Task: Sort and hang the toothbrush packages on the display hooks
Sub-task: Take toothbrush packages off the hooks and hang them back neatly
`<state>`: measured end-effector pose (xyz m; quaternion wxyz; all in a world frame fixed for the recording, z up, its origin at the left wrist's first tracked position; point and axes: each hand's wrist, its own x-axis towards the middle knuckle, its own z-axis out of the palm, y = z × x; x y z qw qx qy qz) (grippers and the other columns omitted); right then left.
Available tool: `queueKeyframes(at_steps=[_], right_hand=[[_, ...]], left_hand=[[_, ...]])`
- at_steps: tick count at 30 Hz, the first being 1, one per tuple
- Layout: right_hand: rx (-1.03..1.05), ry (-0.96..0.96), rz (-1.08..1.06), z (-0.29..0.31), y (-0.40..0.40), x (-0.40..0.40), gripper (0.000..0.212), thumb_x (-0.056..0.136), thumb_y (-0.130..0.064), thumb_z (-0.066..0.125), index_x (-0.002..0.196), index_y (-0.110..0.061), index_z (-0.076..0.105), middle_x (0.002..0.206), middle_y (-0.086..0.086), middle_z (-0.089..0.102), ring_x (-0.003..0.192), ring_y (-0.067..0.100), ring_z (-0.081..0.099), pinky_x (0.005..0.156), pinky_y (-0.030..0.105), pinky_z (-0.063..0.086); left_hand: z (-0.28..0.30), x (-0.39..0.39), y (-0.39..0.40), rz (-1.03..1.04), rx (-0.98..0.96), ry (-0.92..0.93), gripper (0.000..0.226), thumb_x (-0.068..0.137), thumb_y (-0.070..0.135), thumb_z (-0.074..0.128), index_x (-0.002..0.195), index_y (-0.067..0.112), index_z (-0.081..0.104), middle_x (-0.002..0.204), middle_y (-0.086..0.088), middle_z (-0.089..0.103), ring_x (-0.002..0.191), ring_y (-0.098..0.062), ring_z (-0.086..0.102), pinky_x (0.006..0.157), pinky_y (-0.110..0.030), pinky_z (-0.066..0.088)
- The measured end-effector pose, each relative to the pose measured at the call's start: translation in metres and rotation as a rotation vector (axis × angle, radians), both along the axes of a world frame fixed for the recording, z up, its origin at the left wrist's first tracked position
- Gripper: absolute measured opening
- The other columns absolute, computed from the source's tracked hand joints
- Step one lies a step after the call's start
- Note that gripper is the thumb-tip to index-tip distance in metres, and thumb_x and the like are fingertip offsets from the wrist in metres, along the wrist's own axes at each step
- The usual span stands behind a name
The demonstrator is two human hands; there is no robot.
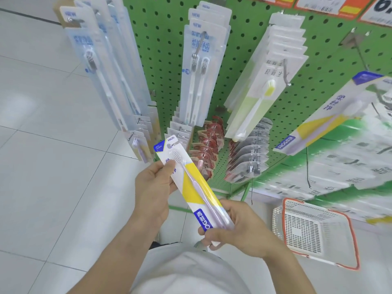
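I hold one toothbrush package [192, 181], white and yellow with a blue label, slanted in front of me. My left hand [153, 187] pinches its upper part beside the brush head. My right hand [235, 230] grips its lower end by the blue label. A matching yellow and blue package [324, 115] hangs on a hook at the right of the green pegboard [161, 60]. Other packages hang in rows: pale blue ones [99, 66] at left, a twin-brush pack [199, 75] in the middle, a lime one [258, 96] to its right.
A white basket with an orange rim [314, 232] sits on the floor at lower right. Bare metal hooks [308, 168] stick out low on the right. Red packets [209, 145] and clear packets [248, 153] hang on the lower pegboard. White floor tiles [53, 145] spread to the left.
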<state>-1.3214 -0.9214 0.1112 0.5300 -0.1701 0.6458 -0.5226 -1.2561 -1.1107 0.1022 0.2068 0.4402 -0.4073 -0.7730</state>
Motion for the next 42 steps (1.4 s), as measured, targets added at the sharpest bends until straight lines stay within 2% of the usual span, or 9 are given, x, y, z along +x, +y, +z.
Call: queueKeyframes(at_steps=[7,13,18,23,26,29,32,37,42], right_hand=[[0.006,-0.033,0.021,-0.004,0.014,-0.005,0.029,0.081,0.005,0.079,0.105,0.003,0.062,0.095,0.036,0.066,0.078,0.038,0.069,0.065,0.039,0.059],[0.084,0.014,-0.03,-0.006,0.02,-0.006,0.026,0.088,-0.018,0.073,0.107,-0.001,0.068,0.095,0.02,0.076,0.08,0.042,0.075,0.059,0.032,0.058],[0.081,0.028,-0.011,-0.011,0.024,-0.006,0.021,0.094,-0.007,0.069,0.106,0.01,0.065,0.095,0.027,0.072,0.077,0.041,0.075,0.057,0.032,0.057],[-0.04,0.015,-0.022,-0.015,0.034,-0.014,0.034,0.078,-0.02,0.087,0.106,-0.007,0.072,0.097,0.024,0.075,0.088,0.044,0.073,0.069,0.036,0.058],[-0.094,0.006,-0.131,-0.018,0.036,-0.019,0.039,0.077,-0.049,0.083,0.1,-0.017,0.079,0.085,0.007,0.077,0.075,0.02,0.072,0.068,0.03,0.058],[-0.085,0.081,-0.155,-0.02,0.031,-0.018,0.018,0.091,-0.03,0.071,0.093,-0.014,0.08,0.075,-0.005,0.074,0.067,0.005,0.063,0.067,0.016,0.048],[-0.142,0.095,-0.119,-0.023,0.021,-0.012,0.023,0.092,-0.016,0.069,0.112,-0.006,0.074,0.093,0.007,0.077,0.079,0.011,0.066,0.071,0.019,0.048],[-0.2,0.026,-0.167,-0.031,0.001,0.0,0.028,0.094,-0.017,0.062,0.117,-0.002,0.067,0.109,0.013,0.071,0.102,0.032,0.073,0.087,0.05,0.058],[-0.093,0.275,-0.225,-0.033,-0.014,0.003,0.018,0.095,-0.034,0.059,0.108,-0.026,0.07,0.101,0.007,0.068,0.092,0.029,0.068,0.079,0.038,0.055]], left_hand=[[-0.004,0.01,0.004,0.009,-0.045,0.037,0.023,0.095,-0.006,0.058,0.113,0.001,0.069,0.099,-0.005,0.078,0.084,-0.018,0.073,0.075,-0.026,0.061],[-0.006,0.014,0.01,0.008,-0.041,0.056,0.026,0.093,-0.007,0.06,0.114,0.004,0.069,0.101,-0.007,0.078,0.086,-0.018,0.074,0.075,-0.026,0.06],[-0.001,0.013,0.017,0.018,0.039,0.135,0.024,0.095,-0.001,0.06,0.117,0.007,0.068,0.099,-0.003,0.078,0.086,-0.018,0.073,0.075,-0.025,0.06],[0.0,0.013,0.018,0.087,0.042,0.156,0.017,0.095,0.0,0.061,0.108,0.007,0.07,0.092,-0.001,0.078,0.08,-0.015,0.073,0.068,-0.023,0.058],[-0.002,0.014,0.012,0.071,0.052,0.177,0.019,0.095,0.0,0.059,0.11,0.007,0.07,0.094,0.0,0.078,0.081,-0.014,0.073,0.069,-0.023,0.059],[-0.005,0.012,0.012,0.037,0.082,0.187,0.02,0.097,-0.001,0.056,0.109,0.008,0.069,0.095,0.0,0.078,0.082,-0.014,0.073,0.07,-0.023,0.059],[-0.008,0.008,0.016,-0.039,0.097,0.202,0.018,0.094,0.0,0.057,0.106,0.008,0.069,0.095,-0.003,0.077,0.083,-0.017,0.072,0.071,-0.026,0.06],[-0.004,0.004,0.025,-0.231,0.068,0.271,0.032,0.083,0.008,0.063,0.115,0.004,0.066,0.11,-0.014,0.074,0.092,-0.024,0.071,0.083,-0.037,0.059],[-0.001,-0.002,0.024,-0.14,-0.176,0.083,0.03,0.098,0.012,0.06,0.128,0.011,0.059,0.107,-0.004,0.075,0.097,-0.017,0.071,0.097,-0.042,0.054]])
